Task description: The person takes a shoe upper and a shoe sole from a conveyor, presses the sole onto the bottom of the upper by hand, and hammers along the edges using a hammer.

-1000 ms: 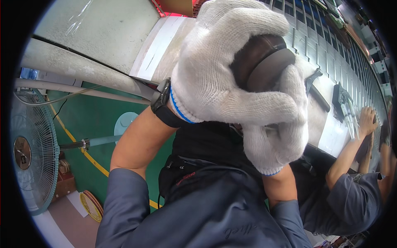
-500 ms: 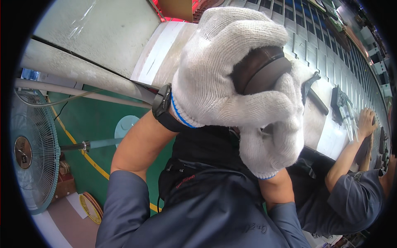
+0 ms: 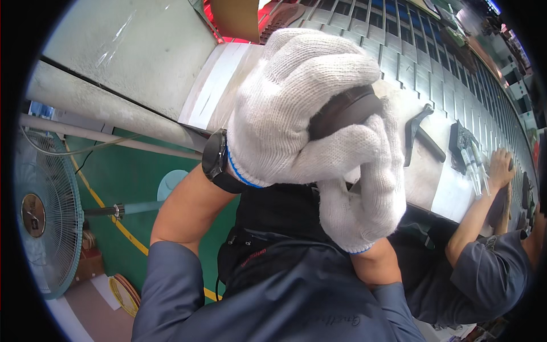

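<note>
Two knit-gloved hands (image 3: 270,117) (image 3: 370,199), curved piece (image 3: 343,112)

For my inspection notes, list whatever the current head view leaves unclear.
Dark brown rounded piece: head view; its lower side and full shape are covered by the gloved left hand and right hand.
Pale blue disc on the floor: head view; partly hidden behind the left forearm.
Co-worker: head view; partly cut off by the dark right rim.
Upper-right background items: head view; too small and blurred.
</note>
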Demonstrator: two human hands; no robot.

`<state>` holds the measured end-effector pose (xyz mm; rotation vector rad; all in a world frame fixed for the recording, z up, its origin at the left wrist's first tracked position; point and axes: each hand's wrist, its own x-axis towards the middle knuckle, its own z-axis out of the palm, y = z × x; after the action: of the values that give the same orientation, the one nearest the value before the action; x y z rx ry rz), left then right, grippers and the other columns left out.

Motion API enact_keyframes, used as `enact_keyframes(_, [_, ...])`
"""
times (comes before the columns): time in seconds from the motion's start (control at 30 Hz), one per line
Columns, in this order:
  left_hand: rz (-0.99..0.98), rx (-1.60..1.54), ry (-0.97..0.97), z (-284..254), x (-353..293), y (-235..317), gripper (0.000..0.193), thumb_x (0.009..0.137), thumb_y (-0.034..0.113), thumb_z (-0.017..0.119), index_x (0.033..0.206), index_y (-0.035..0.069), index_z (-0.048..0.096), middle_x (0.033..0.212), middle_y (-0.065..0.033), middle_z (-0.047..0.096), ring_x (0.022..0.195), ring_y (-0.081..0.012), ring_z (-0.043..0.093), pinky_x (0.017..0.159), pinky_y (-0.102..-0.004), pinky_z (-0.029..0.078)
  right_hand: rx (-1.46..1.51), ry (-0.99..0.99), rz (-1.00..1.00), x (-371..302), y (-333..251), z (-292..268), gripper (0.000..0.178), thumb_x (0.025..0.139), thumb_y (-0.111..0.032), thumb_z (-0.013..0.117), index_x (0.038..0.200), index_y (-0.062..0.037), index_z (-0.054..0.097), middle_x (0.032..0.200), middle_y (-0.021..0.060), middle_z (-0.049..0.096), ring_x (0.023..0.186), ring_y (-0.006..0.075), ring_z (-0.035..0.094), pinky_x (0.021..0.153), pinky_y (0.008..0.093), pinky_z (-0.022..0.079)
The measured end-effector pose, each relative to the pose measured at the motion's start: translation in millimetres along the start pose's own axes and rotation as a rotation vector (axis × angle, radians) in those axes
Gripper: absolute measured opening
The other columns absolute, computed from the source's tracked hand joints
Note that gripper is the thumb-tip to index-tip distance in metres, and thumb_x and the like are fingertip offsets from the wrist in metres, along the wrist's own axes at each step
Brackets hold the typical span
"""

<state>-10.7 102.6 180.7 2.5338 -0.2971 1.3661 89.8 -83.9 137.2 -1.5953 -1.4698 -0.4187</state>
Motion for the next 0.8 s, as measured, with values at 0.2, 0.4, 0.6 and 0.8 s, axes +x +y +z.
enact_keyframes(0.2, [-0.489,-0.455,0.075,16.1,9.7,9.1,0.037,0.111,0.022,0.057,0.125,-0.01,0.069,0.119,-0.0196,0.073,0.108,-0.024,0.073,0.096,-0.0367,0.06,0.126,0.063,0.009,26.0,-1.7,-9.4,0.071,0.08,0.0,0.089,0.145,0.0104,0.06,0.136,0.0276,0.071,0.125,0.0373,0.072,0.105,0.0428,0.058])
enact_keyframes(0.4, [-0.914,-0.68,0.269,85.2,-36.2,-27.9,0.042,0.115,0.027,0.054,0.089,0.0,0.075,0.071,-0.0032,0.064,0.069,-0.0119,0.059,0.063,-0.0326,0.05,0.693,-0.228,0.825,31.6,46.5,-1.9,0.065,0.095,-0.023,0.083,0.146,0.0106,0.06,0.125,0.0232,0.076,0.112,0.0242,0.075,0.093,0.0367,0.062])
enact_keyframes(0.6, [-0.674,-0.026,-0.031,105.0,-85.8,-73.3,0.035,0.106,0.024,0.065,0.127,-0.004,0.067,0.101,-0.0227,0.071,0.097,-0.037,0.07,0.091,-0.0451,0.056,0.604,-0.439,0.936,23.7,80.0,5.0,0.051,0.103,-0.031,0.076,0.138,0.0045,0.069,0.112,0.0127,0.077,0.094,0.0165,0.073,0.077,0.0289,0.06])
enact_keyframes(0.8, [-0.298,0.279,-0.028,111.4,-97.4,-76.6,0.032,0.102,0.009,0.06,0.131,-0.004,0.068,0.112,-0.0254,0.071,0.099,-0.0458,0.067,0.091,-0.0511,0.056,0.572,-0.518,0.941,36.5,98.6,15.2,0.039,0.103,-0.038,0.077,0.114,-0.001,0.075,0.09,0.0029,0.071,0.075,0.0094,0.066,0.067,0.0257,0.057])
